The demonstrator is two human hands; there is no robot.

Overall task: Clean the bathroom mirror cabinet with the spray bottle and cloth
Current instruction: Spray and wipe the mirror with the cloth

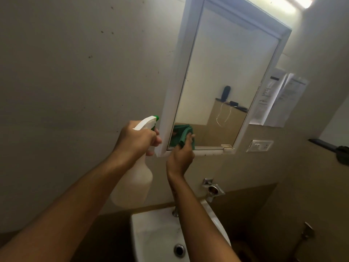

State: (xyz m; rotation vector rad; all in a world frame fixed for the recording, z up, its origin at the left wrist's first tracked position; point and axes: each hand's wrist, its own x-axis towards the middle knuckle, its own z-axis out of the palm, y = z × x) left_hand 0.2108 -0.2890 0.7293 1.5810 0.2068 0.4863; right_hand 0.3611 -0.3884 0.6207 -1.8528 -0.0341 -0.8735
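Note:
The white-framed mirror cabinet (171, 103) hangs on the wall ahead, tilted in my view. My left hand (137, 141) grips the neck of a white spray bottle (136, 184) with a green nozzle tip, held just left of the cabinet's lower left corner, nozzle toward the frame. My right hand (181, 157) holds a bunched green cloth (186, 136) against the bottom left of the mirror glass, just above the lower frame edge. The cloth's reflection shows in the glass beside it.
A white sink (156, 233) with a drain and tap sits below my arms. A chrome holder (212, 189) is fixed to the wall under the cabinet. A switch plate (259, 145) and taped papers (279, 99) lie right of the cabinet; a dark shelf edge (324, 145) at far right.

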